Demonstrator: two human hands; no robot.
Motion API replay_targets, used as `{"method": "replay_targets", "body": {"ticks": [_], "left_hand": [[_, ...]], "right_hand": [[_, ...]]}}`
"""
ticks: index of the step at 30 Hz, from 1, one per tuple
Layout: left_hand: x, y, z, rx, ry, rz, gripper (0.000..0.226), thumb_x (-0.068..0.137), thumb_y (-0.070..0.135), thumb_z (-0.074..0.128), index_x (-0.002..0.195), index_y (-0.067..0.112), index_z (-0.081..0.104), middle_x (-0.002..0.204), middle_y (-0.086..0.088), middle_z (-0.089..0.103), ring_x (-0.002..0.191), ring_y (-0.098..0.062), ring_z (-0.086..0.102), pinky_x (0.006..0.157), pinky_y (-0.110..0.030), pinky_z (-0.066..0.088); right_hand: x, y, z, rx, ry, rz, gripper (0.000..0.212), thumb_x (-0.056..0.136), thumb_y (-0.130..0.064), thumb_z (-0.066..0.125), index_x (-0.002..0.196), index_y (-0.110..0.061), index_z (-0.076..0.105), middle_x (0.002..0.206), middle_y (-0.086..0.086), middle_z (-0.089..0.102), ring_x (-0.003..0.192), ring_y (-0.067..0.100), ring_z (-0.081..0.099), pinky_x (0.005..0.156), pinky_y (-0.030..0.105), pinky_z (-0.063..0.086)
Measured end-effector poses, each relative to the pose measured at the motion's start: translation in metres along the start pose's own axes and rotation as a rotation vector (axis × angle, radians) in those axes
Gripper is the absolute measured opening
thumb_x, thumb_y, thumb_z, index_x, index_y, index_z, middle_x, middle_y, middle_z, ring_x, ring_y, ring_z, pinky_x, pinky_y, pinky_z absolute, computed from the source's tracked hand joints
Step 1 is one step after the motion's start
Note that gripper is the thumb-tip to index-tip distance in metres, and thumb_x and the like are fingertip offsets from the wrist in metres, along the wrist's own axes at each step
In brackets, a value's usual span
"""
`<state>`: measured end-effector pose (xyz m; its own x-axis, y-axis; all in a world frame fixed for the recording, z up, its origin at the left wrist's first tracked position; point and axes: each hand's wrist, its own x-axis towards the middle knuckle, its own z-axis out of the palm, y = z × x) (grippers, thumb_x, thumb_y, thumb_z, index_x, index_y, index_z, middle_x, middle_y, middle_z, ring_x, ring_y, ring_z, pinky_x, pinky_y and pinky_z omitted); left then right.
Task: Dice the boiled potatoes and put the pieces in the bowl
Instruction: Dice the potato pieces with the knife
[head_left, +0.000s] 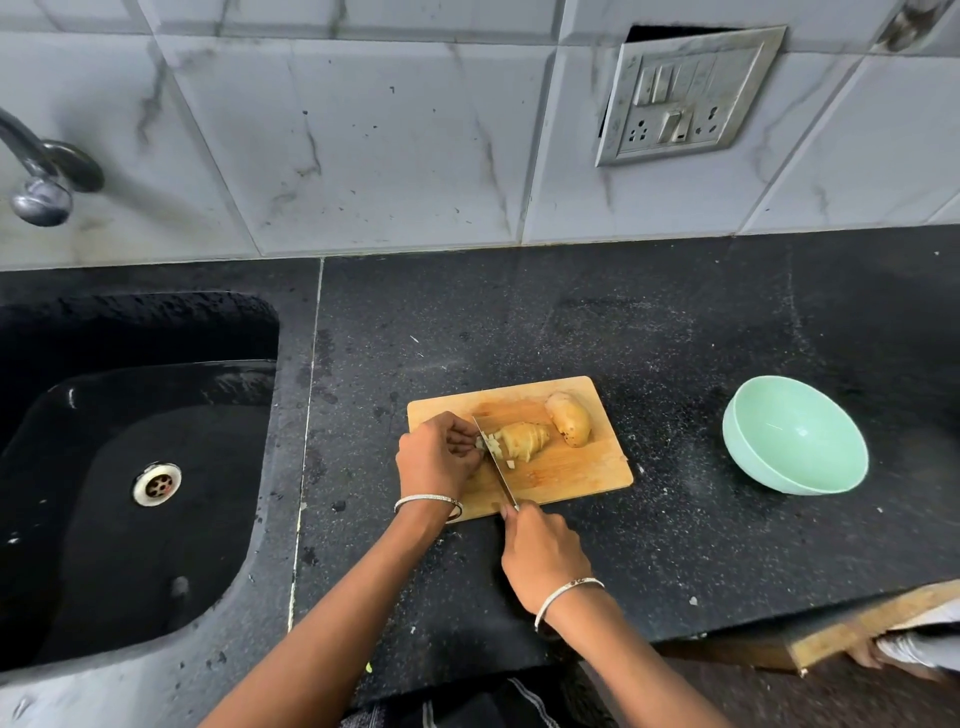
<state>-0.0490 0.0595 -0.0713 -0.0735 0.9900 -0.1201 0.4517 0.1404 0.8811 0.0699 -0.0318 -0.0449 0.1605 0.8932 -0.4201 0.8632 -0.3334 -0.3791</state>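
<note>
Saw a pale marbled tile wall (363, 156) across the top, and below it a black speckled desk (623, 322) running the full width. Found a black sink (156, 545) sunk into the desk's left end, with a metal drain (157, 484) in its floor and a chrome tap (41, 171) jutting from the wall above. Noted a grey switch plate (685, 96) on the wall at upper right. Made out a mint-green bowl (810, 415) on the desk, tilted toward the camera and well apart from a wooden board (571, 473) on its left. Found both forearms reaching in from the bottom edge, each with a thin silver bangle (427, 500) at the wrist. Saw the left grip (434, 457) on the board's left end, fingers curled and pinching the diced end of a cut potato (524, 439). Saw the right grip (543, 556) at the board's near edge, closed round the handle of a knife (496, 462), the handle itself hidden inside the fist. Noted the blade slanting down through the cut potato just beside the left fingertips. Found a whole potato (570, 418) lying just beyond the cut one, toward the board's far right corner. Made out a few small pale pieces (491, 446) on the board against the blade.
</note>
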Motion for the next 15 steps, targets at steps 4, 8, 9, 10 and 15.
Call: {"method": "replay_targets", "body": {"ticks": [4, 8, 9, 10, 15], "left_hand": [[-0.001, 0.005, -0.001, 0.043, 0.0, 0.006, 0.024, 0.07, 0.001, 0.08, 0.08, 0.02, 0.069, 0.07, 0.007, 0.07, 0.064, -0.005, 0.067, 0.071, -0.029, 0.06], [0.0, 0.01, -0.003, 0.153, 0.005, 0.02, 0.02, 0.074, 0.006, 0.076, 0.087, 0.02, 0.072, 0.073, 0.009, 0.069, 0.067, -0.004, 0.067, 0.076, -0.03, 0.059], [0.0, 0.012, -0.004, 0.206, 0.003, 0.028, 0.02, 0.075, 0.007, 0.074, 0.089, 0.022, 0.073, 0.074, 0.009, 0.07, 0.069, -0.005, 0.067, 0.078, -0.03, 0.058], [0.0, 0.012, -0.005, 0.268, 0.002, 0.044, 0.02, 0.077, 0.008, 0.072, 0.09, 0.023, 0.074, 0.075, 0.008, 0.07, 0.072, -0.007, 0.067, 0.079, -0.03, 0.057], [-0.001, 0.012, -0.011, 0.455, 0.017, 0.102, 0.022, 0.081, 0.012, 0.065, 0.098, 0.022, 0.075, 0.091, 0.003, 0.074, 0.089, -0.019, 0.067, 0.082, -0.032, 0.053]], "right_hand": [[-0.006, 0.008, -0.005, 0.071, -0.05, -0.006, 0.042, 0.104, -0.044, 0.027, 0.103, -0.013, 0.056, 0.104, 0.014, 0.064, 0.1, 0.038, 0.061, 0.072, 0.038, 0.043], [-0.02, 0.021, -0.011, 0.085, -0.08, -0.024, 0.04, 0.104, -0.044, 0.027, 0.101, -0.016, 0.055, 0.1, 0.01, 0.063, 0.095, 0.033, 0.061, 0.071, 0.036, 0.042], [-0.023, 0.026, -0.014, 0.087, -0.086, -0.032, 0.039, 0.104, -0.044, 0.027, 0.097, -0.018, 0.054, 0.095, 0.008, 0.061, 0.092, 0.031, 0.06, 0.071, 0.036, 0.041], [-0.024, 0.031, -0.018, 0.084, -0.083, -0.043, 0.038, 0.104, -0.046, 0.026, 0.092, -0.02, 0.052, 0.091, 0.006, 0.06, 0.089, 0.03, 0.059, 0.071, 0.036, 0.041], [-0.022, 0.045, -0.025, 0.036, 0.061, -0.08, 0.041, 0.102, -0.05, 0.022, 0.087, -0.023, 0.048, 0.082, 0.002, 0.06, 0.084, 0.029, 0.06, 0.072, 0.042, 0.048]]}}
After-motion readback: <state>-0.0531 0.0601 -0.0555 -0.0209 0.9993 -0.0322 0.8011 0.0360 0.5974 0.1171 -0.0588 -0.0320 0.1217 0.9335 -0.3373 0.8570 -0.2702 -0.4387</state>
